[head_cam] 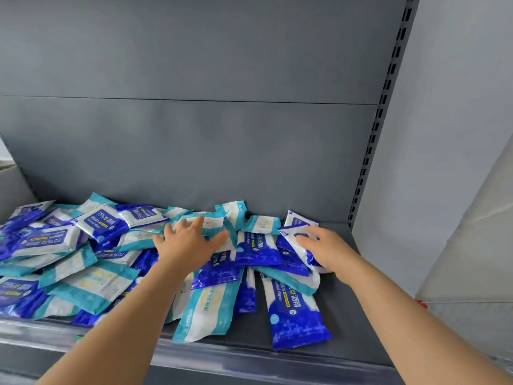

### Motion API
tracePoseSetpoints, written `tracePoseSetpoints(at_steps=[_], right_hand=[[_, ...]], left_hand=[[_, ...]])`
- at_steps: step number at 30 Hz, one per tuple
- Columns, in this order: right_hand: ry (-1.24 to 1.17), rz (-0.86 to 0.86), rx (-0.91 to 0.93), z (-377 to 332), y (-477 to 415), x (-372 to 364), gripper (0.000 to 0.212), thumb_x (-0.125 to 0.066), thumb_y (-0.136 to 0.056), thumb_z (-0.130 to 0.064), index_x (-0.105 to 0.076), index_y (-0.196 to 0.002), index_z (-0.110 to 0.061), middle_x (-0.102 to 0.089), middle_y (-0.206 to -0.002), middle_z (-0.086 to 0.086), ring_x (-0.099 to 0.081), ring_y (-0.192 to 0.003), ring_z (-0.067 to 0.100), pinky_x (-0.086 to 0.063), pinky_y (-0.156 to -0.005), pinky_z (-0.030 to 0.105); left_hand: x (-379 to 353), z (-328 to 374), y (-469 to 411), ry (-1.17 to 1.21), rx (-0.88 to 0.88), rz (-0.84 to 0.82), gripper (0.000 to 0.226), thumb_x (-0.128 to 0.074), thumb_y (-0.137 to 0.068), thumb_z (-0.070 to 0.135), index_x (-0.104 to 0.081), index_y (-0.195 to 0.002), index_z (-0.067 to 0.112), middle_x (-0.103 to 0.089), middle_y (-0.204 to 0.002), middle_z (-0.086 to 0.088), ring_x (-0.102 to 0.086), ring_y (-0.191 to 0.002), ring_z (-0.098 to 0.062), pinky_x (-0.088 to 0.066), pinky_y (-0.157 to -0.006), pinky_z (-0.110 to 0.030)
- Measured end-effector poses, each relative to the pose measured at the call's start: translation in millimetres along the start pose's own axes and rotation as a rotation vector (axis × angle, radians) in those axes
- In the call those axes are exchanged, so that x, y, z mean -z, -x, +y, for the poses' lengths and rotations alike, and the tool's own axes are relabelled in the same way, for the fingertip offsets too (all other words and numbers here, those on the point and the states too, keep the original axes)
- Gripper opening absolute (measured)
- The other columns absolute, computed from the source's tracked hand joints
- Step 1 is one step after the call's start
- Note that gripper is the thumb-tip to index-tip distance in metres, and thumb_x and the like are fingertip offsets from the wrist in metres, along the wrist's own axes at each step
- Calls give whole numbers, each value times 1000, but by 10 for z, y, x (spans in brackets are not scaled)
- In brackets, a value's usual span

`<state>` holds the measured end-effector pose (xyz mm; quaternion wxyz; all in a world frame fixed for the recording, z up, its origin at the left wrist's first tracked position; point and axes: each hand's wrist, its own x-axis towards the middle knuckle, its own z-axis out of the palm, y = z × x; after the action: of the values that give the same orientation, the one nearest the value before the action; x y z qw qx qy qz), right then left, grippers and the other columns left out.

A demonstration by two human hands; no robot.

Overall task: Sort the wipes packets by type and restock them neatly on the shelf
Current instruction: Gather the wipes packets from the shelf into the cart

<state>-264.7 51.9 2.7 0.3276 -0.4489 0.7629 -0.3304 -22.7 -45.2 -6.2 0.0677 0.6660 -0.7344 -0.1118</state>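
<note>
We've got a jumbled heap of teal and dark blue wipes packets (91, 284) on the grey shelf (358, 318). Our left hand (188, 244) lies spread flat mid-heap, our right hand (326, 250) grips a blue packet (288, 235) at the heap's right end.

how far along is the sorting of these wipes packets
Barely started. Done: nothing, blue packets and teal packets lie mixed together on the shelf. In hand: the right hand grips one blue packet at the right end; the left hand lies spread on a teal packet. Left: separating both types and lining them up.
</note>
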Motion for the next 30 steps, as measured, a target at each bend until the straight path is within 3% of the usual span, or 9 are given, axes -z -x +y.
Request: tracePoseSetpoints(at_steps=[3,6,9,13,17,20,22,25,30], right_hand=[[35,34,19,-81,-90,21,23,-55,-92,-23,-64,-112,-15,-66,-107,7,-61,-86,19,-47,-70,29],[-55,106,-47,-138,-176,53,48,-70,-82,-11,-57,-128,-16,-60,-124,10,-62,-95,22,-54,-76,34],[-16,87,-101,-186,-232,55,65,-81,-73,-16,-52,-131,-16,-58,-125,7,-62,-98,19,-54,-84,34],[124,30,-202,-125,-371,42,50,-87,-61,-37,-63,-101,-16,-69,-101,2,-66,-86,16,-54,-81,35],[-229,30,-262,-114,-471,138,42,-88,-63,-20,-70,-97,-4,-74,-81,12,-71,-68,23,-59,-66,35],[-483,84,-274,-138,-541,142,37,-81,-72,-17,-68,-103,-1,-74,-84,14,-70,-61,22,-56,-53,30],[-511,74,-286,-155,-560,16,33,-79,-76,-20,-69,-103,-2,-74,-85,13,-71,-68,24,-59,-64,36],[-377,102,-283,-196,-590,-227,40,-76,-78,-32,-66,-105,-4,-73,-92,12,-70,-84,27,-56,-86,42],[189,205,-317,-209,-506,-293,87,-59,-59,-79,-54,-127,-25,-49,-131,8,-47,-119,32,-41,-100,44]], left_hand=[[-69,-7,-75,99,-100,-51,68,-26,-82,80,-38,-138,45,-36,-150,1,-38,-133,-31,-39,-104,-51],[-64,39,-60,144,-148,35,51,-26,-90,70,-53,-126,46,-46,-141,1,-45,-124,-30,-44,-98,-46],[4,18,-201,287,-129,92,44,-46,-89,61,-60,-119,32,-55,-129,-5,-52,-112,-29,-48,-92,-45],[104,25,-400,176,27,-120,99,-66,-64,76,-36,-141,22,-44,-137,-7,-42,-126,-30,-44,-100,-43],[125,122,-552,348,-18,-194,84,-81,-53,66,-52,-112,15,-59,-105,2,-57,-93,-17,-49,-78,-34],[104,174,-604,495,-36,-256,56,-87,-54,55,-55,-88,24,-62,-89,5,-61,-83,-14,-53,-83,-35],[86,214,-649,565,-47,-272,59,-86,-52,54,-59,-92,21,-66,-91,1,-63,-82,-16,-55,-81,-34],[61,308,-685,674,-34,-305,57,-84,-62,43,-61,-102,9,-70,-98,-12,-68,-84,-22,-56,-72,-35],[15,314,-674,818,20,-417,31,-82,-74,24,-61,-94,13,-71,-91,-6,-70,-81,-20,-59,-72,-35]])
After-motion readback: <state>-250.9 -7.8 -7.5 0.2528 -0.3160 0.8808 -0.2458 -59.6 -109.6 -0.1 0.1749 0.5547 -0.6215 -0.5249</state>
